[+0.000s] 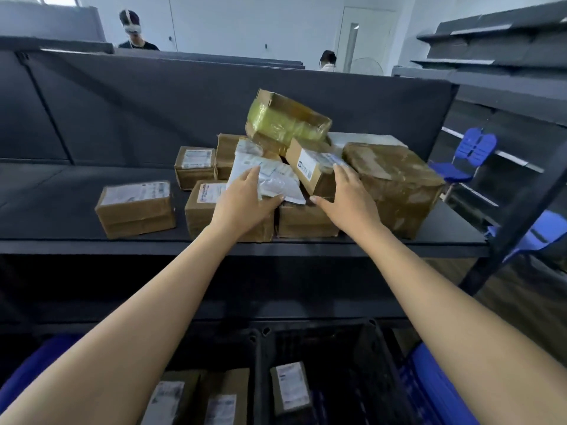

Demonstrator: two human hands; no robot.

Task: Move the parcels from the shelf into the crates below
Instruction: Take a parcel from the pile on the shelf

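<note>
Several cardboard parcels are piled on the dark shelf. My left hand grips a white plastic mailer that lies on top of the pile, thumb under its near edge. My right hand rests on a small labelled box that leans against a large brown box, fingers over its right side and thumb spread toward the near end. A yellow-taped box sits tilted on top at the back. Below, black crates hold labelled parcels.
A separate brown box sits to the left on the shelf. Blue crates stand at the bottom corners. A shelf post slants down at the right, with blue chairs behind it. Two people stand beyond the back panel.
</note>
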